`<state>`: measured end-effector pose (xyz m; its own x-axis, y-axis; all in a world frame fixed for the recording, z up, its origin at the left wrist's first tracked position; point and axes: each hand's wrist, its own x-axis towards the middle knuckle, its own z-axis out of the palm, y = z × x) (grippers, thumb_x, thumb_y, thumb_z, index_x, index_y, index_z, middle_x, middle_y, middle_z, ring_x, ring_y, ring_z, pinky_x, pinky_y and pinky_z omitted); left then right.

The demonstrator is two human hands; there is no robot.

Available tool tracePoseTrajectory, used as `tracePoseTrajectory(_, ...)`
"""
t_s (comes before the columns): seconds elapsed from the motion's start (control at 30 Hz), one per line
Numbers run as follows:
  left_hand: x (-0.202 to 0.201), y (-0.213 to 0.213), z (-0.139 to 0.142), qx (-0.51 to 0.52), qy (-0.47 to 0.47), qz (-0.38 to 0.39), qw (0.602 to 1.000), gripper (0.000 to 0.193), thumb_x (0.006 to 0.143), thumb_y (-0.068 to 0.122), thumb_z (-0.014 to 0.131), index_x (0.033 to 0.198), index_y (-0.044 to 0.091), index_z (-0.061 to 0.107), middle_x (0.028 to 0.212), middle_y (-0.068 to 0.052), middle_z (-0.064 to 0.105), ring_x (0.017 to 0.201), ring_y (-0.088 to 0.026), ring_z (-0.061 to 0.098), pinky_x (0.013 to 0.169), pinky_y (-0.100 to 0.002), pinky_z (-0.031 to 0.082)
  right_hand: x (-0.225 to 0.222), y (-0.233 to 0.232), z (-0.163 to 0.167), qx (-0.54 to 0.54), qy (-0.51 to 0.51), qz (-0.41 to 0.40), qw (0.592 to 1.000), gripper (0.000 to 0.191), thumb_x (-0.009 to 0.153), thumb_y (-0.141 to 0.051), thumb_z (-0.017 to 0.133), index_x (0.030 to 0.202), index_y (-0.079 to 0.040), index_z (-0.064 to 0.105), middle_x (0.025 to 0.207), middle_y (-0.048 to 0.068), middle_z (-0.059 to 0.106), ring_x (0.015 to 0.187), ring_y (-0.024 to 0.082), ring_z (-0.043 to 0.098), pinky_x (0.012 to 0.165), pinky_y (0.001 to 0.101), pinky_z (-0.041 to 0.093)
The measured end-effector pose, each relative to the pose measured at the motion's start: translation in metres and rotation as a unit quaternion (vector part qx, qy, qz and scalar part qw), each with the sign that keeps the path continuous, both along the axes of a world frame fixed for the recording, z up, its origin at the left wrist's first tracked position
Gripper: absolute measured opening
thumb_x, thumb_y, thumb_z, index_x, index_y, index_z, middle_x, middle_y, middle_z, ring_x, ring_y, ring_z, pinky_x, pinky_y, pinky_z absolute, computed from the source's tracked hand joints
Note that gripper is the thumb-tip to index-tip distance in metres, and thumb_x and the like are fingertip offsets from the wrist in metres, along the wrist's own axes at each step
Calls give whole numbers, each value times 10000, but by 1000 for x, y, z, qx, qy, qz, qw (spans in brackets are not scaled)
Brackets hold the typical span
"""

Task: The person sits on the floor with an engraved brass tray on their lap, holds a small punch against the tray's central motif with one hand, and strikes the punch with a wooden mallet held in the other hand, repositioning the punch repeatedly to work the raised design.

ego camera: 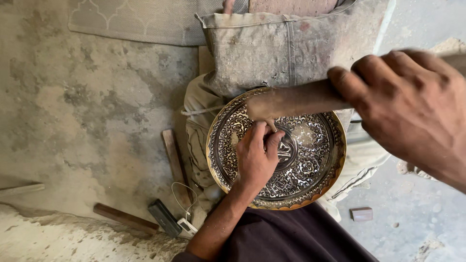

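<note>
The engraved brass plate (pixel 310 165) sits mid-frame, round, dark scrollwork inside a golden rim, propped on your lap against a dusty grey cushion (pixel 286 48) at the upper centre. Your left hand (pixel 257 155) rests on the plate's left half, fingers pinched tight around a small tool whose tip I cannot make out. Your right hand (pixel 412 106) is up close at the right of the frame, fist wrapped round a wooden mallet handle (pixel 296 101) that crosses over the plate's top edge. Wooden sticks (pixel 125 217) lie on the concrete floor (pixel 73 121), lower left.
</note>
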<state>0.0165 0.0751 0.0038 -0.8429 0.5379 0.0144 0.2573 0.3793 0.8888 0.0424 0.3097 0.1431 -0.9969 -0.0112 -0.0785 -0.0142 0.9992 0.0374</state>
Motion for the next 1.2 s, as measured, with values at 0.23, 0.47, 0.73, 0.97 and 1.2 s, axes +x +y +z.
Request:
tracePoseTrajectory(0.23, -1, 0, -2, -4, 2, -3, 1000, 232, 1022, 228, 697, 1076, 35, 579, 898, -88, 679, 794, -249, 718, 678, -381, 562, -8, 1, 2, 104, -115, 25, 988, 321, 1011, -183, 626, 1328, -225, 662, 1013, 50, 736, 867, 241, 734, 824, 405, 577)
tracePoseTrajectory(0.47, -1, 1, -7, -16, 10, -18, 1000, 216, 1021, 220, 699, 1023, 38, 584, 879, -70, 684, 764, -198, 715, 629, -325, 580, 13, 9, -10, 66, -73, -14, 995, 428, 891, -142, 679, 1318, -184, 668, 1027, 70, 727, 895, 232, 732, 855, 387, 584)
tracePoseTrajectory(0.73, -3, -1, 1, -7, -18, -28, 999, 201, 1020, 174, 698, 1052, 19, 574, 871, -84, 654, 771, -211, 704, 652, -347, 559, 16, 2, 2, 145, -111, 37, 982, 576, 828, -188, 717, 1399, -170, 643, 977, 47, 719, 807, 211, 705, 803, 374, 560)
tracePoseTrajectory(0.97, -3, -1, -5, -11, 16, -31, 999, 226, 1021, 184, 729, 1020, 41, 553, 877, -81, 652, 776, -220, 696, 666, -369, 554, 16, -3, 2, 81, -83, -34, 993, 477, 863, -116, 698, 1333, -187, 664, 990, 48, 717, 819, 210, 711, 815, 367, 560)
tracePoseTrajectory(1.2, -3, -4, -5, 18, 9, -41, 999, 320, 1027, 143, 694, 1272, -8, 555, 949, -112, 667, 851, -250, 713, 726, -374, 576, 25, -4, 3, 57, -71, -20, 996, 477, 898, -92, 688, 1372, -73, 637, 975, 100, 699, 774, 219, 683, 772, 361, 563)
